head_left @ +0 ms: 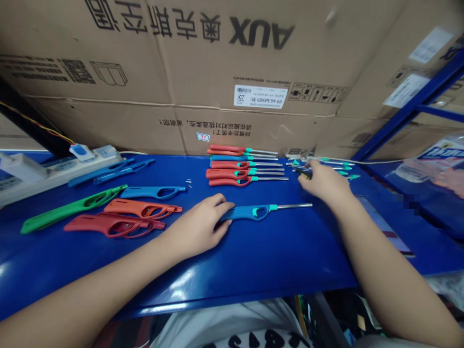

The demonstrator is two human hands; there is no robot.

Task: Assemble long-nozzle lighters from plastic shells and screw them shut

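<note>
My left hand (203,224) is closed round the handle end of a blue long-nosed gas lighter (250,212), whose metal tube points right. My right hand (324,181) grips what looks like a screwdriver (305,172) with a black and yellow handle; most of it is hidden by the fingers. Beyond the left hand lies a row of assembled lighters (228,173), red and blue, tubes to the right. Beside the right hand are several loose metal tubes with turquoise parts (339,166). Tiny screws (189,183) lie behind my left hand.
At left lie lighter shell halves: green (72,209), orange (139,209), red (97,224) and blue (152,192). A power strip (61,169) stands behind them. A large cardboard box (203,67) walls off the back. A flat panel (384,227) lies under the right forearm; a blue rack post (409,106) rises at right.
</note>
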